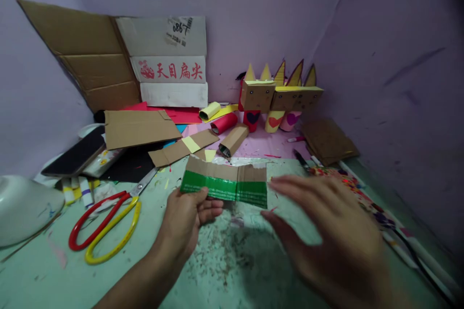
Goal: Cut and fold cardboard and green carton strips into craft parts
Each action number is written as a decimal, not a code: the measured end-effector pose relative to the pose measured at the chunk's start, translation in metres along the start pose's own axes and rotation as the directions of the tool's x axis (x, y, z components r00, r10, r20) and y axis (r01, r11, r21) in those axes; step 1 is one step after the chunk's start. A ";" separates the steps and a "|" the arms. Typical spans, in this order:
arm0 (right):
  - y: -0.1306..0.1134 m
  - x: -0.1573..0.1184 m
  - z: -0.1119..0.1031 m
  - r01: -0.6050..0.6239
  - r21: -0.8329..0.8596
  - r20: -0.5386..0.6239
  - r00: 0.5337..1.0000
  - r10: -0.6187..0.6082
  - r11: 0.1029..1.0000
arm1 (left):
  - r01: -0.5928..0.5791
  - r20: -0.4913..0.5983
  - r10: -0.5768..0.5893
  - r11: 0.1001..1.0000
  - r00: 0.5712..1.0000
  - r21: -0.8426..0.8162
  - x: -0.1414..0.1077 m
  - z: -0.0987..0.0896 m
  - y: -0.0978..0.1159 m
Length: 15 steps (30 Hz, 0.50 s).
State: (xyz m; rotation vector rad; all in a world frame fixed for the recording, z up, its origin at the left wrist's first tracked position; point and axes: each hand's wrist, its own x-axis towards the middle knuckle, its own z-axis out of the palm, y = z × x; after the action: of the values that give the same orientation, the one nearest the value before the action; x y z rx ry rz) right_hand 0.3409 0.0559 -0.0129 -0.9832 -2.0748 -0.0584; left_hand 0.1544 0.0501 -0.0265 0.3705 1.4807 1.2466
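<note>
A creased strip of cardboard [250, 193], brown along the top and green below, is tilted up above the table. My left hand [190, 210] grips its left end between thumb and fingers. Close to the strip's right end, my right hand [319, 227] is held with thumb and fingers apart and nothing in it; it is somewhat blurred. To the left of my left hand lie scissors [112, 227] with one red and one yellow handle. Behind the strip are a brown cardboard tube [234, 140] and a flat cardboard strip with a yellow band [191, 144].
An opened cardboard box [170, 67] leans on the wall. Several cardboard box-headed figures [257, 95] with pointed ears stand at the back right. A phone [74, 152] and a white bowl-like object [25, 210] are at left. Cardboard pieces [328, 140] and a cable [416, 256] lie right.
</note>
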 end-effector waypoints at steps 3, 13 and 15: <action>-0.014 -0.017 0.014 0.166 -0.005 0.181 0.970 -0.162 0.986 | 0.107 0.053 -0.103 0.991 0.993 -0.076 -0.019 0.003 -0.013; 0.013 -0.012 0.044 0.136 0.194 0.565 0.794 -0.224 0.972 | -0.256 0.087 0.241 0.891 0.967 0.374 -0.016 -0.043 -0.007; 0.018 -0.006 0.041 0.182 0.213 0.568 0.776 -0.273 0.960 | -0.482 0.158 0.474 0.708 0.866 0.516 0.003 -0.046 0.012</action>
State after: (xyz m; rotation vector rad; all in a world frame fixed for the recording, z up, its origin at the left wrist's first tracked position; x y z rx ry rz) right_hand 0.3281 0.0793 -0.0494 -0.7006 -2.7263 0.3168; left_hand 0.1093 0.0350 -0.0255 1.2151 1.7814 1.1817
